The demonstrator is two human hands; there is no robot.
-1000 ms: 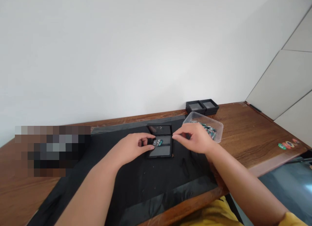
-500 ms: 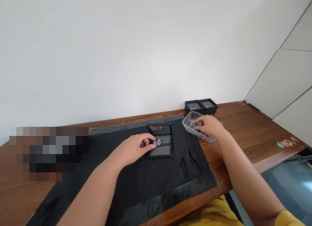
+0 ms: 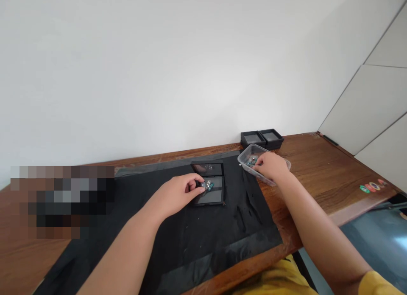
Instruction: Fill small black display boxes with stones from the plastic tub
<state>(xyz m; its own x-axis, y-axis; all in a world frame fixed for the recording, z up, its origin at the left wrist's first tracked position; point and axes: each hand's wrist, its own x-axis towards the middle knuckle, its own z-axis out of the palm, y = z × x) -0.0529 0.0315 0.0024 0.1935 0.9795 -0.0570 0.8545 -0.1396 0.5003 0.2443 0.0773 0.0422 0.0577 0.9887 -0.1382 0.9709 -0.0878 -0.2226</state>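
Note:
My left hand (image 3: 179, 193) is over an open black case (image 3: 210, 197) with a clear window in its raised lid. Its thumb and index finger pinch a small round shiny gem-like piece (image 3: 202, 184). Beside the fingertips, a few clear and teal gem-like pieces (image 3: 209, 185) lie in the case. My right hand (image 3: 271, 164) reaches into a clear plastic container (image 3: 262, 177). Its closed fingertips are down among small shiny pieces (image 3: 252, 160) in there; whatever they grip is hidden.
Black boxes with windowed tops (image 3: 270, 136) stand against the wall behind the container. A black mat (image 3: 178, 244) covers much of the wooden table (image 3: 318, 167). Round stickers (image 3: 370, 187) mark the right edge. A blurred patch hides the far left.
My right hand has shifted slightly left and lower in the container, whose right end now shows past the hand. My left hand keeps its pinch over the case, nearly unmoved.

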